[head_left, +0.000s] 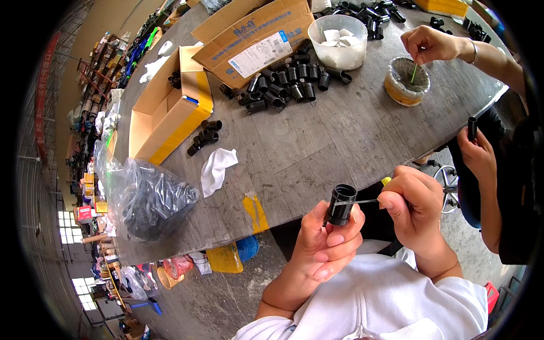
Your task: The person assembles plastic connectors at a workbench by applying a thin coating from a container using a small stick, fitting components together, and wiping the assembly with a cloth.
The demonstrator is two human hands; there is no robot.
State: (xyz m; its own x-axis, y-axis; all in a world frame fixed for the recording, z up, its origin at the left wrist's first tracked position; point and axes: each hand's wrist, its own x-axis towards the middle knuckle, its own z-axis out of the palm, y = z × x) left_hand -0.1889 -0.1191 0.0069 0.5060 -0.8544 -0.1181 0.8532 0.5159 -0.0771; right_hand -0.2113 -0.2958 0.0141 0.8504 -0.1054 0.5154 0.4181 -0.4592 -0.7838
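Observation:
In front of my chest, my left hand (326, 249) has its fingers wrapped round a short black plastic tube (342, 205), its open end tilted up. My right hand (416, 209) is closed on a tool with a thin metal shaft (364, 201). The shaft points left and crosses the side of the tube; its tip is too small to make out. A bit of yellow (386, 181) shows beside my right fingers, and I cannot tell whether it belongs to the tool.
Black tubes (292, 79) lie heaped by an opened carton (255, 42). Nearer are a yellow-edged box (164, 113), a white cloth (218, 171) and a bag of black parts (156, 198). At right, a co-worker's hand (428, 44) dips a green stick into a round tub (403, 97).

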